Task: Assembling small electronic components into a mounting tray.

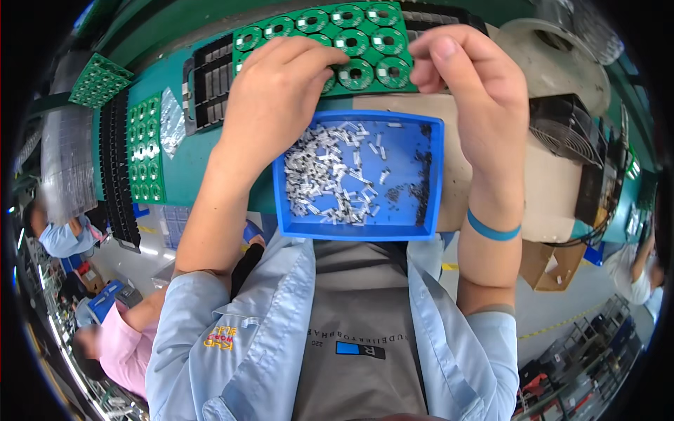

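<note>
My left hand (pixel 277 88) rests on the near edge of a green circuit board panel (pixel 351 38) of round boards with ring-shaped holes, its fingers curled down onto it. At the panel's right edge my right hand (pixel 470 67) has thumb and fingers pinched together; whether a small part sits between them is too small to tell. A blue band circles that wrist. Just below both hands stands a blue plastic tray (pixel 428 175) holding several small silver-white parts (pixel 326 175) on the left and tiny dark parts (pixel 421 179) on the right.
Black slotted racks (pixel 210 81) and more green panels (pixel 144 147) lie to the left on the green bench. A grey fan (pixel 569 133) and a pale round housing (pixel 540 52) sit at the right. Other people work at the lower left and far right.
</note>
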A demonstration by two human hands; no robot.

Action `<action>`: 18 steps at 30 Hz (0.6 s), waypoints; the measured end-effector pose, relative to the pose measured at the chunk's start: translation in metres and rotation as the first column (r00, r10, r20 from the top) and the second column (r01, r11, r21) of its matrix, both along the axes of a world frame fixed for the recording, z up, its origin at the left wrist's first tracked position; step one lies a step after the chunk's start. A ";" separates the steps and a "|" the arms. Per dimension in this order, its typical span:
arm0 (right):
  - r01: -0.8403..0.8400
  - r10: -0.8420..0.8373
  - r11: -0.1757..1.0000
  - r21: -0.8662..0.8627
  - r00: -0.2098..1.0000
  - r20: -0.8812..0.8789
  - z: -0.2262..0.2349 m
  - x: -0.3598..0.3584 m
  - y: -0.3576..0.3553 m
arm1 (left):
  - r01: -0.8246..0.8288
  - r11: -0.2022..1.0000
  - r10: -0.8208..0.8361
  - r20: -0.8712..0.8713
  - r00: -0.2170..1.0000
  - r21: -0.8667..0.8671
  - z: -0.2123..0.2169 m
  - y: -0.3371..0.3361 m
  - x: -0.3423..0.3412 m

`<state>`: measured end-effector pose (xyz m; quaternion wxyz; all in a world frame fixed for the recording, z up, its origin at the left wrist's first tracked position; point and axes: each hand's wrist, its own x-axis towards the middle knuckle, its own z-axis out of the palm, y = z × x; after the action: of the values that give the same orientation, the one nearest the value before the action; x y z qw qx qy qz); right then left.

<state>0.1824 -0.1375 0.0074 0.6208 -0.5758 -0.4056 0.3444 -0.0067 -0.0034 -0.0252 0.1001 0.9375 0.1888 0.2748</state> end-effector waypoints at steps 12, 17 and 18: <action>0.125 0.162 0.973 -0.195 0.233 0.959 -0.014 -0.025 -0.068 | 0.334 0.936 -0.352 -0.231 0.907 -0.115 -0.007 -0.072 -0.022; 0.266 0.153 0.952 -0.153 0.023 0.988 -0.028 -0.044 -0.073 | 0.341 0.939 -0.340 -0.229 0.912 -0.038 -0.014 -0.082 -0.016; 0.259 0.137 0.956 -0.136 0.017 0.990 -0.029 -0.044 -0.073 | 0.337 0.941 -0.333 -0.219 0.917 -0.019 -0.014 -0.083 -0.014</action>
<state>0.1382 -0.2102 -0.0218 0.0838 -0.7490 -0.6439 -0.1320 -0.0208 -0.0867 -0.0396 0.1154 0.9813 0.0330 0.1504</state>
